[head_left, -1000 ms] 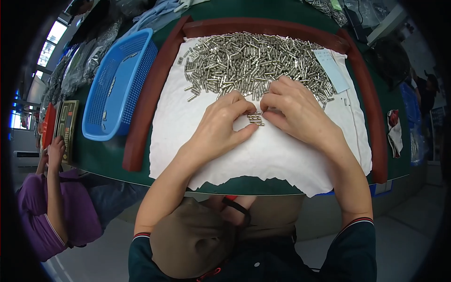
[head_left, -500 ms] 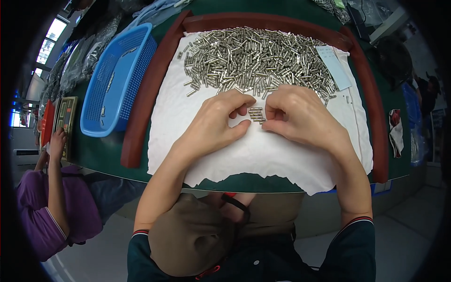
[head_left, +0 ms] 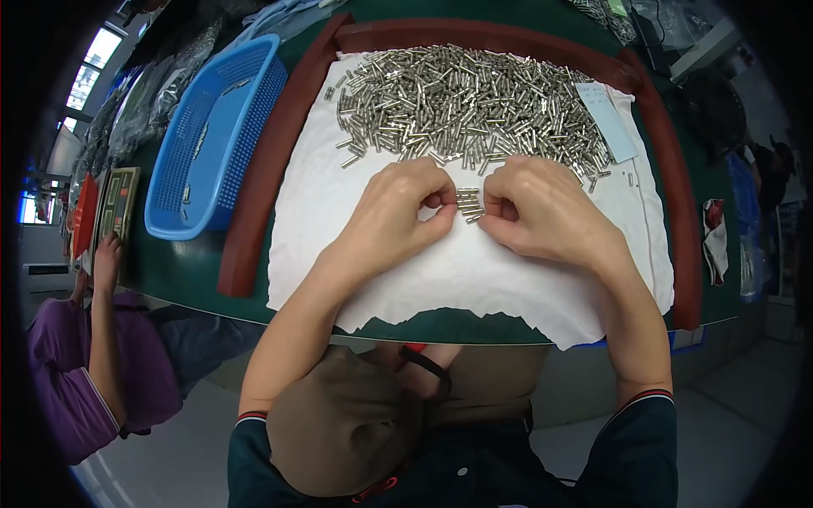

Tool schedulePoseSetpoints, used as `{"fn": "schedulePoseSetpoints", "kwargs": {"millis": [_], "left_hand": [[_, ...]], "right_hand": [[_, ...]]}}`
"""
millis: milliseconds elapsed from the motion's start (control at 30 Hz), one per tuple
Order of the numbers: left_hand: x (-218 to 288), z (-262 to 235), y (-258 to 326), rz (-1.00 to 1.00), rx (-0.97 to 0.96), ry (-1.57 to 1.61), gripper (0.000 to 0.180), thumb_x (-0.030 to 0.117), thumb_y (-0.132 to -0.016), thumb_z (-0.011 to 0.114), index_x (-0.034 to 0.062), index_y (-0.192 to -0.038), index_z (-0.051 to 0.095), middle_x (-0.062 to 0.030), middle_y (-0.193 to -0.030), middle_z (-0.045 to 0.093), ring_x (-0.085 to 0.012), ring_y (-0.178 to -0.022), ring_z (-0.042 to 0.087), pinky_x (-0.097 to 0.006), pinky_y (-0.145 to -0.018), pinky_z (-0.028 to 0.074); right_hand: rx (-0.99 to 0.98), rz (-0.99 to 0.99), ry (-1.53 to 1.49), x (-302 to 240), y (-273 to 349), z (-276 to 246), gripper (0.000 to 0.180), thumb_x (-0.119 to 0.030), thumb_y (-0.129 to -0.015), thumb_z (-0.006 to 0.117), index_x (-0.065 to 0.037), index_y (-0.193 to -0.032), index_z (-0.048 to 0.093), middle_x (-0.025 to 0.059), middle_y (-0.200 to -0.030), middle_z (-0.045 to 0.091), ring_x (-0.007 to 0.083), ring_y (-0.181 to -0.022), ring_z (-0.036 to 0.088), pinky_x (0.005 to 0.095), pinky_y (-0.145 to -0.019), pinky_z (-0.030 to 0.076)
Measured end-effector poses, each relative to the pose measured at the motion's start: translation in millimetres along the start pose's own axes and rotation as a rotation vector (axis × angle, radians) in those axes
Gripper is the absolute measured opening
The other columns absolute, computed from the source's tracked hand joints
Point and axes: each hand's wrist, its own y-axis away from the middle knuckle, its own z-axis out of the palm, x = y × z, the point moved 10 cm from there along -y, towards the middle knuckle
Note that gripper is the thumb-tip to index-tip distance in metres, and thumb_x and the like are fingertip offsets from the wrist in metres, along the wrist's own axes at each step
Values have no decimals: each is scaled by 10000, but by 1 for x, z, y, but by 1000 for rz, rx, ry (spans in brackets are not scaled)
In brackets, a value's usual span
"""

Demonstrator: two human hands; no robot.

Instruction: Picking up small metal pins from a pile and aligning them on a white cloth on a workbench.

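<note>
White cloth (head_left: 339, 254) covers the bench; left hand (head_left: 398, 216) and right hand (head_left: 542, 207) pinch a small row of pins (head_left: 468, 203), pile (head_left: 474, 102) at twelve o'clock. Aligning, apparently; squaring ends seems next.

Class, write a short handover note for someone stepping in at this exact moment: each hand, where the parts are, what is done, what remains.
Left hand and right hand: fingertips pinch a small aligned row of metal pins between them on the white cloth.
Large loose pile of pins lies just beyond, inside the brown frame.
Blue basket at left.
Done: one small row gathered.
Left: nearly the whole pile.
</note>
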Motion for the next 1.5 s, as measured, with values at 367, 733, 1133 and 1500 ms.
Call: {"fn": "schedulePoseSetpoints", "kwargs": {"millis": [367, 733, 1133, 1500], "left_hand": [[-5, -7, 0, 0, 64, -56, 67, 9, -770, 647, -28, -819, 620, -87, -787, 597, -178, -718, 609, -288, -624, 482], [1, -5, -1, 63, 69, -68, 64, 5, -777, 651, -27, -824, 621, -90, -784, 602, -187, -711, 619, -292, -620, 489], [-1, -15, -1, 58, 175, -68, 38, 8, -760, 638, -21, -773, 617, -145, -750, 623, -291, -671, 638, -385, -612, 489], [-4, -19, -2, 31, 212, -61, 48, 9, -751, 637, -25, -776, 615, -139, -726, 629, -271, -635, 633, -362, -575, 493]], "right_hand": [[29, 18, 11, 6, 1, -8, 143, -154, -718, 651, -34, -697, 575, 114, -705, 628, 305, -802, 624, 432, -711, 483], [126, -104, 41, -1, 3, -10, 209, -177, -661, 711, -29, -742, 587, 82, -670, 553, 259, -686, 556, 386, -664, 458], [113, -89, -3, -1, 1, -8, 265, -203, -724, 731, -33, -902, 633, 100, -894, 617, 283, -953, 560, 395, -874, 437], [425, -105, 32, 2, 2, -17, 79, -70, -763, 666, -23, -826, 675, 83, -774, 608, 279, -820, 570, 396, -761, 454]]}}
